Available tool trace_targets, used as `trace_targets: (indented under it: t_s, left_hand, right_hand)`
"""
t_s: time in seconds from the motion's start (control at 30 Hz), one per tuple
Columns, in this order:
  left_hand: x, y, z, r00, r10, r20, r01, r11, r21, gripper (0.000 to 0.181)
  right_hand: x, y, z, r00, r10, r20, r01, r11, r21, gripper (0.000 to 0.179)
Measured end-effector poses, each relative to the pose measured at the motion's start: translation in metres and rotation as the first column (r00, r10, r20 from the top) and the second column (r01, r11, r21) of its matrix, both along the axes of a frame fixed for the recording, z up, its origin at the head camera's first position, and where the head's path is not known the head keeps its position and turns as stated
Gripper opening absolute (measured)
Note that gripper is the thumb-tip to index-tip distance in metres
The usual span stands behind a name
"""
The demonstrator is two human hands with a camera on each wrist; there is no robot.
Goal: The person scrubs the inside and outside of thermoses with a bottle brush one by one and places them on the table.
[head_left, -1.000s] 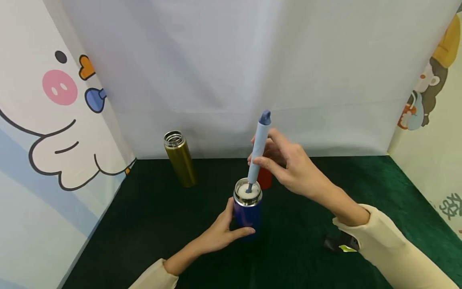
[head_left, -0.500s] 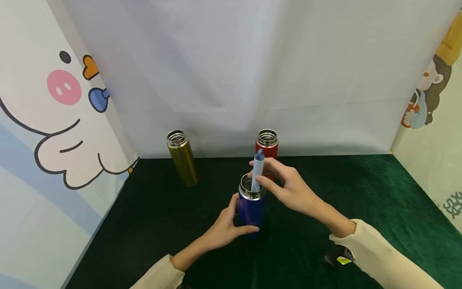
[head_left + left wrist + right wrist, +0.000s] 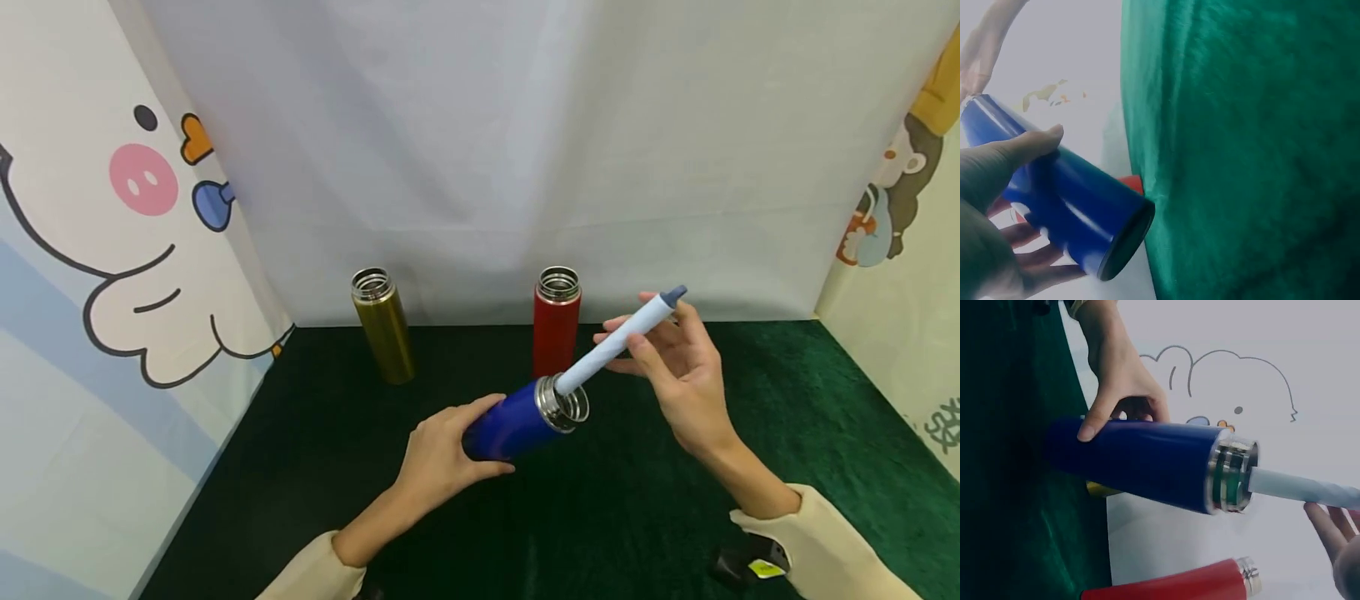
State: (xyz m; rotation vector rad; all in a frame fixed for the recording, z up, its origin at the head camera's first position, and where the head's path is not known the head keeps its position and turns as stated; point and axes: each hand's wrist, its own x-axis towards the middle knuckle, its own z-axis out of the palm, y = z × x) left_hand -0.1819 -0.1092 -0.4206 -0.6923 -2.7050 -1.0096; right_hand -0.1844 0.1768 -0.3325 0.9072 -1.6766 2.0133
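My left hand (image 3: 442, 458) grips a blue thermos bottle (image 3: 506, 427) round its lower body. The bottle tilts with its steel mouth toward the right, and its base shows raised off the cloth in the left wrist view. Between the thumb and fingers of my right hand (image 3: 686, 379) is the light blue handle of a bottle brush (image 3: 611, 348). The brush slants down into the bottle's mouth, and its head is hidden inside. The right wrist view shows the handle (image 3: 1297, 486) entering the threaded steel neck (image 3: 1234, 475).
A gold bottle (image 3: 384, 337) without a lid stands at the back left. Behind the blue bottle stands an open red bottle (image 3: 557, 329). Dark green cloth (image 3: 645, 517) covers the table, with a white curtain (image 3: 450, 150) behind it. A small black object (image 3: 729, 567) lies by the right sleeve.
The blue bottle has gone from upright to tilted rightward, off the cloth. The brush has sunk deeper into it and leans right with my right hand, uncovering the red bottle.
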Motion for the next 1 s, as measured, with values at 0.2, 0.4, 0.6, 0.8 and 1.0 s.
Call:
trace_targets:
  t_s: [0.2,0.4,0.6,0.8,1.0]
  left_hand:
    - [0.001,-0.003,-0.006,1.000,-0.005,-0.006,0.005,1.000,-0.024,0.081]
    - [0.002,-0.003,-0.010,1.000,-0.027,0.000,0.027,0.998,-0.052,0.081]
    - [0.003,-0.004,-0.010,0.998,-0.056,-0.042,0.052,0.995,-0.088,0.084]
    - [0.000,-0.006,-0.012,0.996,-0.074,-0.054,0.068,0.992,-0.102,0.085]
    - [-0.006,-0.005,-0.013,0.995,-0.093,-0.035,0.087,0.987,-0.132,0.085]
  right_hand:
    - [-0.002,0.004,-0.018,1.000,0.005,-0.020,-0.008,0.988,-0.156,0.044]
    - [0.003,-0.011,-0.047,0.997,-0.059,0.041,0.058,0.998,0.025,0.041]
    - [0.004,-0.014,-0.051,0.994,-0.109,0.019,0.107,0.990,0.095,0.039]
    - [-0.008,-0.001,-0.037,0.990,-0.131,-0.054,0.112,0.956,-0.271,0.041]
    - [-0.007,0.006,-0.026,0.960,-0.279,-0.025,0.241,0.868,-0.434,0.035]
